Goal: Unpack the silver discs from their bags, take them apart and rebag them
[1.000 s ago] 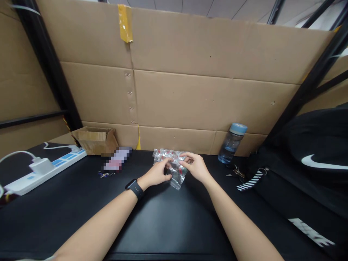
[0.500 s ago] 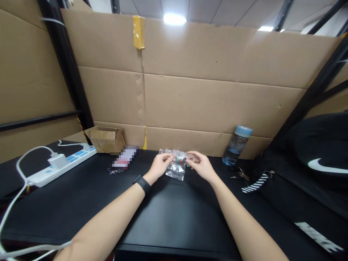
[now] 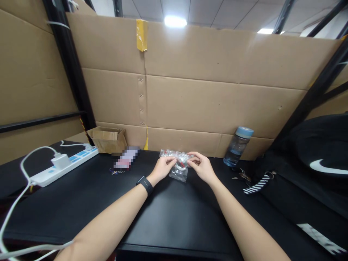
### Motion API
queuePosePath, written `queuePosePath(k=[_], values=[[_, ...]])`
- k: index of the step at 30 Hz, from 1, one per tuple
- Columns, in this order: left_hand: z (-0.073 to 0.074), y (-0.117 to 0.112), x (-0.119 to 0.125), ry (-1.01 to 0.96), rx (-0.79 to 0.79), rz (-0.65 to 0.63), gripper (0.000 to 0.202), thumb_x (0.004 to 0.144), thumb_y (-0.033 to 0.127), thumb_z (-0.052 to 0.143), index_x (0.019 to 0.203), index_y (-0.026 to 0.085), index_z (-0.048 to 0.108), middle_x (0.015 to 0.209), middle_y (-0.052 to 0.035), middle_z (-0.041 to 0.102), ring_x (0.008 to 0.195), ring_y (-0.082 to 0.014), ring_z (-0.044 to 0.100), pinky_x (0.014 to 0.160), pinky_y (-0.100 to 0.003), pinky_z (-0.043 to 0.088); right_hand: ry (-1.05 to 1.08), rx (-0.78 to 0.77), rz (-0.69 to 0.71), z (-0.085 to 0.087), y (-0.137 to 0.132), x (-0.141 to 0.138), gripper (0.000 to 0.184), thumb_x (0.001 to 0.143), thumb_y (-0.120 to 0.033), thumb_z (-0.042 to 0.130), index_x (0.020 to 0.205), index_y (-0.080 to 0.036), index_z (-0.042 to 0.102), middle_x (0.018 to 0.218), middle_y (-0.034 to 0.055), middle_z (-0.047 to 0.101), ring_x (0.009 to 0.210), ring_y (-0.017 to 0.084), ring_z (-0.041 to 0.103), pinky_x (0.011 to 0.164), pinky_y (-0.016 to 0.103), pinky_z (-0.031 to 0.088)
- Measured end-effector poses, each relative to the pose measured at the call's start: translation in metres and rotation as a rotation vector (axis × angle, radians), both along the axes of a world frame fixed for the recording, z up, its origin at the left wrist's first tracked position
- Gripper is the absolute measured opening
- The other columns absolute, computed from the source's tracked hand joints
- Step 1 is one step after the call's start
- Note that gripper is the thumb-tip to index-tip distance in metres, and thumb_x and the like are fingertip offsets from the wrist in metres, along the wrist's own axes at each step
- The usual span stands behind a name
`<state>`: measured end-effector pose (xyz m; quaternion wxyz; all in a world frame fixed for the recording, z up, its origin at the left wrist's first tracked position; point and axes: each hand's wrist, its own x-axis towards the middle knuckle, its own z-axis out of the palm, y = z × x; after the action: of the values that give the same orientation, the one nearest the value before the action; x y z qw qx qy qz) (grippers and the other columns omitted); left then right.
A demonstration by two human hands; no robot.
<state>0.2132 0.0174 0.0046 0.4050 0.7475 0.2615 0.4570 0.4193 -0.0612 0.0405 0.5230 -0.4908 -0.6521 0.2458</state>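
A clear plastic bag [image 3: 178, 174] with small red and grey bits is between my hands, over the back middle of the black table. My left hand [image 3: 164, 167], with a dark watch on its wrist, pinches the bag's left part between thumb and fingers. From the other side my right hand [image 3: 201, 165] grips the bag's right part with its fingertips. More crinkled clear packaging [image 3: 165, 153] lies just behind. What the small bits are is too small to tell.
On the left are a white power strip [image 3: 46, 177] with a cable and an open cardboard box [image 3: 108, 141]. Beside the box lies a blurred phone-like item [image 3: 127, 157]. A water bottle [image 3: 237, 148], keys [image 3: 244, 175] and a black backpack [image 3: 307, 185] stand right. A cardboard wall [image 3: 190, 101] closes the back.
Both hands have shifted slightly right with the bag, whose lower part looks more crumpled. The view has also moved a little.
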Motion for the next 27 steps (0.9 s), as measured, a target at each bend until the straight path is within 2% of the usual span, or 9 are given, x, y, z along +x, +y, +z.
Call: queuePosePath(k=[5, 9, 13, 17, 21, 24, 27], values=[[0.0, 0.002, -0.001, -0.004, -0.033, -0.041, 0.035, 0.089, 0.042, 0.062, 0.104, 0.014, 0.076, 0.105, -0.0106, 0.076, 0.095, -0.0243, 0.071, 0.091, -0.037, 0.054, -0.173, 0.071, -0.059, 0.007, -0.004, 0.004, 0.033, 0.083, -0.031, 0.067, 0.114, -0.022, 0.066, 0.078, 0.0018, 0.074, 0.069, 0.018, 0.068, 0.069, 0.029, 0.051], [-0.002, 0.004, 0.0, -0.011, -0.06, -0.067, 0.036, 0.09, 0.041, 0.062, 0.107, 0.013, 0.075, 0.104, -0.0118, 0.076, 0.091, -0.0236, 0.072, 0.09, -0.038, 0.055, -0.153, 0.07, -0.059, 0.007, -0.003, 0.006, 0.033, 0.083, -0.032, 0.066, 0.114, -0.021, 0.065, 0.078, 0.0022, 0.074, 0.066, 0.017, 0.067, 0.065, 0.028, 0.05], [-0.001, 0.002, 0.001, -0.068, -0.08, -0.083, 0.035, 0.088, 0.039, 0.065, 0.112, 0.015, 0.072, 0.109, -0.0115, 0.074, 0.095, -0.0221, 0.071, 0.091, -0.036, 0.055, -0.117, 0.1, -0.095, 0.005, -0.001, 0.006, 0.033, 0.083, -0.034, 0.067, 0.113, -0.021, 0.065, 0.081, 0.0038, 0.074, 0.067, 0.018, 0.066, 0.063, 0.028, 0.05], [0.005, -0.002, 0.001, -0.109, -0.11, -0.067, 0.036, 0.083, 0.037, 0.071, 0.111, 0.014, 0.069, 0.097, -0.0098, 0.074, 0.088, -0.0195, 0.071, 0.082, -0.031, 0.056, -0.045, 0.162, -0.133, 0.006, -0.001, 0.005, 0.034, 0.084, -0.036, 0.066, 0.115, -0.021, 0.064, 0.085, 0.0053, 0.072, 0.076, 0.019, 0.067, 0.068, 0.029, 0.053], [0.011, -0.006, 0.001, -0.184, -0.241, -0.084, 0.032, 0.081, 0.038, 0.072, 0.101, 0.013, 0.067, 0.081, -0.0056, 0.071, 0.068, -0.0148, 0.068, 0.068, -0.027, 0.055, 0.07, 0.091, -0.004, 0.004, 0.0, 0.003, 0.049, 0.079, -0.035, 0.072, 0.124, -0.022, 0.055, 0.096, 0.0054, 0.07, 0.079, 0.018, 0.068, 0.074, 0.03, 0.056], [0.012, -0.009, 0.002, -0.181, -0.316, -0.12, 0.033, 0.078, 0.039, 0.074, 0.096, 0.013, 0.066, 0.076, -0.0039, 0.068, 0.064, -0.0139, 0.066, 0.065, -0.026, 0.053, 0.015, -0.003, 0.044, -0.001, 0.003, 0.004, 0.041, 0.075, -0.035, 0.075, 0.112, -0.02, 0.063, 0.098, 0.0068, 0.071, 0.082, 0.019, 0.069, 0.076, 0.031, 0.057], [0.012, -0.01, 0.002, -0.145, -0.329, -0.134, 0.034, 0.079, 0.039, 0.073, 0.098, 0.013, 0.063, 0.079, -0.0046, 0.067, 0.068, -0.0148, 0.066, 0.067, -0.026, 0.052, -0.041, -0.03, 0.045, -0.006, 0.007, 0.006, 0.03, 0.075, -0.037, 0.075, 0.096, -0.017, 0.068, 0.095, 0.0079, 0.072, 0.086, 0.021, 0.069, 0.078, 0.032, 0.056]])
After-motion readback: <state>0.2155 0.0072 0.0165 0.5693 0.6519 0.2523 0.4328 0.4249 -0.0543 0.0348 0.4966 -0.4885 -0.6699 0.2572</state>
